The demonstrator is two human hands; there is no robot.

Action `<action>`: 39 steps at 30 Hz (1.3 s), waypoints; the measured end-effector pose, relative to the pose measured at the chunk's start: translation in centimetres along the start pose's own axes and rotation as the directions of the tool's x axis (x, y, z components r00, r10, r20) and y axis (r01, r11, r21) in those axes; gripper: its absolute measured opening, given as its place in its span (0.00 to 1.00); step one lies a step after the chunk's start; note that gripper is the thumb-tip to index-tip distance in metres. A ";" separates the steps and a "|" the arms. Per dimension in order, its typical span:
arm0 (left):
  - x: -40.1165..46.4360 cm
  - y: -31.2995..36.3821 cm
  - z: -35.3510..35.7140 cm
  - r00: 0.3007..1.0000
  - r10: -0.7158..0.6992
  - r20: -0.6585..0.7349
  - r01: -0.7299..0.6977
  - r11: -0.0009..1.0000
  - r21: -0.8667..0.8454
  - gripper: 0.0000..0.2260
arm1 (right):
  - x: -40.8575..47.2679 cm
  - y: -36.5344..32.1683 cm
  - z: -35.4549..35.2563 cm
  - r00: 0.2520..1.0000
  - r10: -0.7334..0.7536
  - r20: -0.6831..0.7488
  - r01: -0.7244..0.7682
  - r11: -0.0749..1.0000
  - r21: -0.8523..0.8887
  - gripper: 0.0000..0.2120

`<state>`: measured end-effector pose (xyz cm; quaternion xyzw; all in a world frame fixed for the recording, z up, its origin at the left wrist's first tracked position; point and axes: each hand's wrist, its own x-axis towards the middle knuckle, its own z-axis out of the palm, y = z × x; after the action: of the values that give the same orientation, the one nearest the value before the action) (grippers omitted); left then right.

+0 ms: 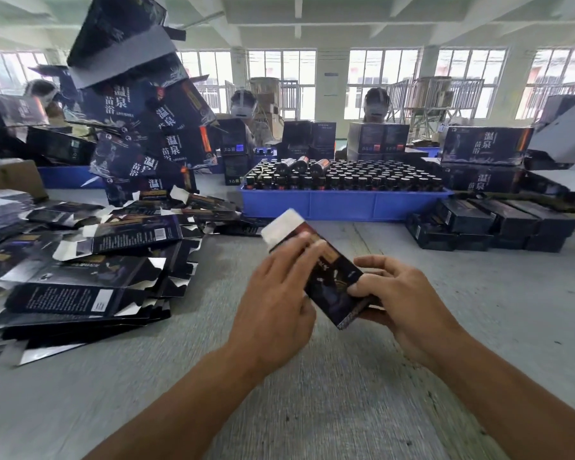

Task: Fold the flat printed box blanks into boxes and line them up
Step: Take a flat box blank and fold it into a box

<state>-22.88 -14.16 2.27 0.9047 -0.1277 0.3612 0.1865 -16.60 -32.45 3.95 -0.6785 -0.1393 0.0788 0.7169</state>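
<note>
both grips, left hand (276, 293) and right hand (395, 293), hold box (332, 277), its underside hidden.

Held box (326, 277): dark navy-black print, gold-orange label band, white flap at far end. Flat blanks (80, 260) left: same dark print, white text panels, silver-white undersides. Crate (346, 204) far: bright blue, with dark bottles (346, 175), black caps. Folded boxes (498, 224) right: black. Table (312, 393): grey.
</note>
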 end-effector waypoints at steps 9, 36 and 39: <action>1.9 -0.6 -2.4 0.781 -0.599 0.177 0.465 0.368 -0.805 0.18 | -0.3 0.3 0.3 0.987 0.039 0.159 -0.025 0.996 -0.087 0.23; 1.5 0.7 -3.0 0.950 -0.298 0.088 0.255 0.585 -0.770 0.13 | -2.0 -2.8 0.6 0.887 -0.446 0.120 0.458 0.882 -0.111 0.12; 1.6 0.9 -3.0 0.947 -0.310 0.084 0.261 0.590 -0.764 0.13 | -1.9 -2.8 0.5 0.885 -0.460 0.070 0.464 0.882 -0.077 0.12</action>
<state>-23.89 -13.84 5.61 0.7371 -0.1164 0.2643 0.6110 -18.76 -32.72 6.57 -0.6558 -0.3182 -0.0838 0.6795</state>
